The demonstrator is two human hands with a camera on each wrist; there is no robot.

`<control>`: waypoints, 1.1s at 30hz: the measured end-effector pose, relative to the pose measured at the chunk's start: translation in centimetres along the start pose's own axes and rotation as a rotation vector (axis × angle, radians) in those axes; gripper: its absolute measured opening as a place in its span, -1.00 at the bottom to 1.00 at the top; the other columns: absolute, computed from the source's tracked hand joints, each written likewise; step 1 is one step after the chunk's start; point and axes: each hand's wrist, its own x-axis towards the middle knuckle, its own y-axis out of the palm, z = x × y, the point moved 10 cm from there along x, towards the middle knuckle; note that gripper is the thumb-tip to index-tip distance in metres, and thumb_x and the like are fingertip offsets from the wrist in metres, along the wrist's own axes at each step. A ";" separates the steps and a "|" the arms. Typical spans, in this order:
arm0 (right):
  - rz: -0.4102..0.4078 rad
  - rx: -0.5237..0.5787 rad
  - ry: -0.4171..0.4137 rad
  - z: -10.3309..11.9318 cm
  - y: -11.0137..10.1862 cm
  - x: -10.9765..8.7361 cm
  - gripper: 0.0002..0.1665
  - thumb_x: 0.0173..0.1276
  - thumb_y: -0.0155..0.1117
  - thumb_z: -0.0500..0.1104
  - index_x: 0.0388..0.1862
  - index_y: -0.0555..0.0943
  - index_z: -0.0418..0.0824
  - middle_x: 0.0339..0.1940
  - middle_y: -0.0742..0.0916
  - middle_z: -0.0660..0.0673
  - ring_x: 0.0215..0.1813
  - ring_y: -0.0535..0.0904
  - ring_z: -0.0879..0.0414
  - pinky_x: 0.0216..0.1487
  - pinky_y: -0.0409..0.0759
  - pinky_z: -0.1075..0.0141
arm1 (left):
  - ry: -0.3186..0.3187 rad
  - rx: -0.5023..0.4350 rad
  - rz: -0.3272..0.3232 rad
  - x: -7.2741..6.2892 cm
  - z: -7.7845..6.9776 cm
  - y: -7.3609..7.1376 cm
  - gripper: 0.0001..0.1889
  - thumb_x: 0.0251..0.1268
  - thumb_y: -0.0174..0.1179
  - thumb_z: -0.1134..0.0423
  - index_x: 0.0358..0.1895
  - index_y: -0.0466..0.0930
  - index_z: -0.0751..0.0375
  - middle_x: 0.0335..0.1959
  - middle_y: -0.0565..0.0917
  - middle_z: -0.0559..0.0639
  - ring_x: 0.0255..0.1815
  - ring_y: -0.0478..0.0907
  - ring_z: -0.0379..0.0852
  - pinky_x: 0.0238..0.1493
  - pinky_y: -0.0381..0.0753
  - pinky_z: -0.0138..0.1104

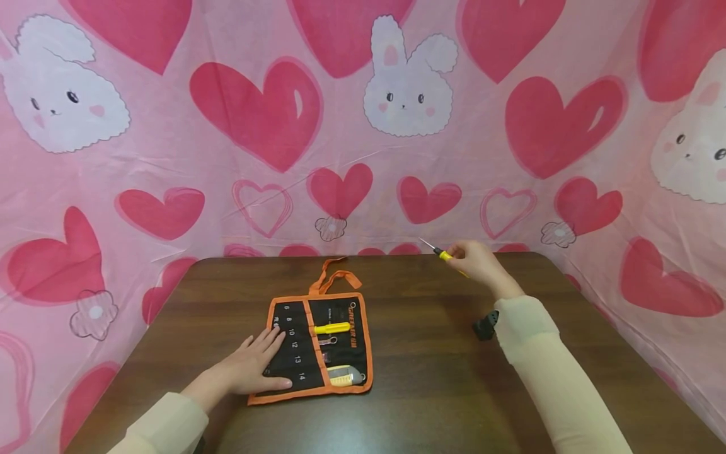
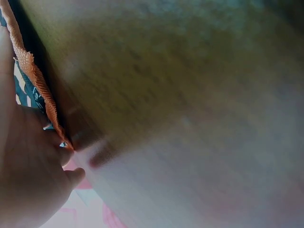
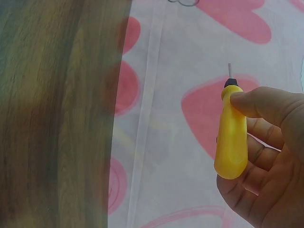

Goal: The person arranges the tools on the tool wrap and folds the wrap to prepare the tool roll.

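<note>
A screwdriver with a yellow handle, black collar and thin metal shaft (image 3: pixel 231 137) is in my right hand (image 1: pixel 475 261), above the table's far right part. Thumb and fingers grip its handle, and the shaft points up and to the left in the head view. My left hand (image 1: pixel 249 364) rests with spread fingers on the left side of a black tool pouch (image 1: pixel 309 366) with orange edging. In the pouch's right pockets sit another yellow handle (image 1: pixel 332 328), a small metal ring-ended tool (image 1: pixel 329 342) and a yellow and grey utility knife (image 1: pixel 346 376).
The pouch lies unrolled on a dark brown wooden table (image 1: pixel 431 378), its orange tie straps (image 1: pixel 334 277) stretching toward the back edge. Behind the table hangs a pink cloth (image 1: pixel 340 145) printed with hearts and rabbits. A black wrist camera (image 1: pixel 484 326) sits below my right sleeve.
</note>
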 end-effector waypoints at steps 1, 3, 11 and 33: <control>-0.002 -0.009 -0.008 0.2 0.0 0.2 -0.86 0.19 0.27 -0.24 -0.35 0.59 -0.33 -0.48 0.64 -0.10 -0.43 0.46 0.05 -0.43 0.40 0.27 | 0.001 0.001 -0.001 0.0 0.0 0.0 0.07 -0.03 0.06 -0.44 0.41 0.04 0.30 0.41 0.03 0.25 0.40 -0.10 0.22 0.27 -0.13 0.17; -0.006 -0.019 -0.023 0.6 0.1 0.4 -0.87 0.18 0.27 -0.24 -0.37 0.59 -0.32 -0.48 0.63 -0.10 -0.42 0.47 0.04 -0.42 0.41 0.25 | 0.001 -0.001 0.000 0.0 0.0 0.0 0.07 -0.03 0.06 -0.44 0.41 0.04 0.29 0.41 0.03 0.25 0.40 -0.10 0.22 0.27 -0.13 0.17; 0.000 -0.014 -0.041 2.4 0.6 1.1 -0.84 0.20 0.25 -0.25 -0.30 0.60 -0.35 -0.40 0.65 -0.16 -0.32 0.53 -0.02 -0.30 0.50 0.13 | -0.009 0.003 0.010 0.1 0.1 0.2 0.08 -0.05 0.07 -0.44 0.41 0.04 0.29 0.42 0.02 0.24 0.41 -0.10 0.21 0.27 -0.13 0.17; 0.023 0.009 -0.146 8.6 4.3 3.3 -0.88 0.16 0.30 -0.24 -0.34 0.62 -0.27 -0.46 0.64 -0.09 -0.38 0.51 0.03 -0.32 0.50 0.20 | -0.030 0.016 0.015 0.3 0.5 0.4 0.10 -0.08 0.05 -0.47 0.41 0.03 0.28 0.43 0.01 0.22 0.41 -0.11 0.19 0.29 -0.15 0.14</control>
